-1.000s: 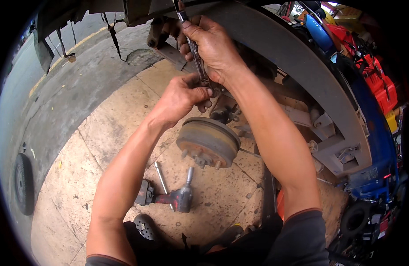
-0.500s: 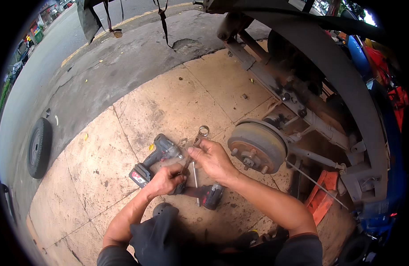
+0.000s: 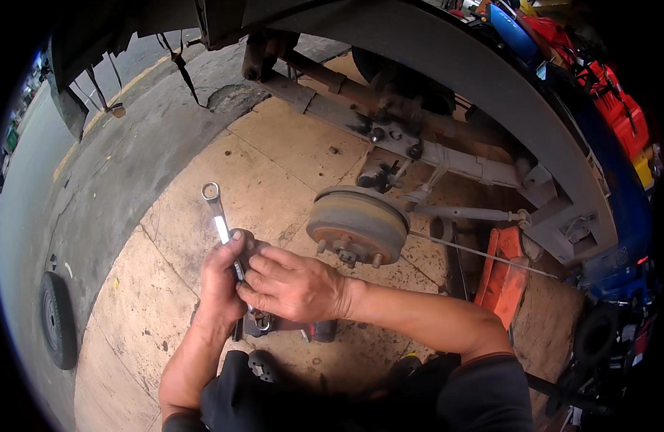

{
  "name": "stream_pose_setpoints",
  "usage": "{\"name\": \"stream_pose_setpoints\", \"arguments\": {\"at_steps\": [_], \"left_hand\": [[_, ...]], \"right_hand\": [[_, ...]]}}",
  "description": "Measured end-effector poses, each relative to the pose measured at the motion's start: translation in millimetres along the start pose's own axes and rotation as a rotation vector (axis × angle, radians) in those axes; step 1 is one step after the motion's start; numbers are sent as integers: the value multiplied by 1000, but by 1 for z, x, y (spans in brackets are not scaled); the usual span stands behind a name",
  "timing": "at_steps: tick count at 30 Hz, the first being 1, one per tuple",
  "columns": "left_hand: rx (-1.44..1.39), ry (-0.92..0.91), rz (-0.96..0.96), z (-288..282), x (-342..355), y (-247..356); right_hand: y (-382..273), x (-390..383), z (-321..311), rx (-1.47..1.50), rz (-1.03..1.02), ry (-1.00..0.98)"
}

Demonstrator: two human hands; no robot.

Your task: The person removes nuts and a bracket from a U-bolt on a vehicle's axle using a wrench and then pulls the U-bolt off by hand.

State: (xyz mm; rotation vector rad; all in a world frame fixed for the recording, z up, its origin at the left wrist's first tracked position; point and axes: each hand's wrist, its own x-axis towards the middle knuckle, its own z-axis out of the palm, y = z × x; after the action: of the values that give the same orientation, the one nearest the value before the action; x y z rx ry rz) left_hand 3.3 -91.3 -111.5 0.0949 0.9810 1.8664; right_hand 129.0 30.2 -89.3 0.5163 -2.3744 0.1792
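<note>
A silver double-ended ring spanner [image 3: 222, 229] slants between my hands, one ring raised at the upper left and the other just below my fingers. My left hand [image 3: 222, 277] is closed around its shaft, the thumb lying along the metal. Across it lies my right hand [image 3: 292, 284], fingers curled against the shaft beside the left palm. A dark patch between the two hands is too hidden to make out. On the floor beneath them, part of a red and black power tool [image 3: 323, 330] shows; my hands and wrists cover the rest.
Ahead to the right is a rusty brake drum [image 3: 357, 227] with bare studs, below a vehicle's axle and grey frame [image 3: 562, 137]. A red-orange metal stand [image 3: 501, 277] is right of it. A wheel with tyre [image 3: 57, 320] appears at far left.
My hands have moved left and come together around the spanner, whose upper ring now points up and left. My view has shifted, bringing the drum nearer the middle.
</note>
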Motion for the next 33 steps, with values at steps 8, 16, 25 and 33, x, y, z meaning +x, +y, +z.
{"name": "stream_pose_setpoints", "arguments": {"at_steps": [8,16,25,33], "left_hand": [[1389,-7,488,45,57,43],[1611,28,553,82,84,50],[1545,64,495,69,77,39],[1397,250,247,-62,38,-1]], "right_hand": [[137,-28,-100,-600,786,50],[160,-25,-94,-291,972,-168],[148,6,-114,-179,1095,-408],[150,1,-104,-403,953,-280]]}}
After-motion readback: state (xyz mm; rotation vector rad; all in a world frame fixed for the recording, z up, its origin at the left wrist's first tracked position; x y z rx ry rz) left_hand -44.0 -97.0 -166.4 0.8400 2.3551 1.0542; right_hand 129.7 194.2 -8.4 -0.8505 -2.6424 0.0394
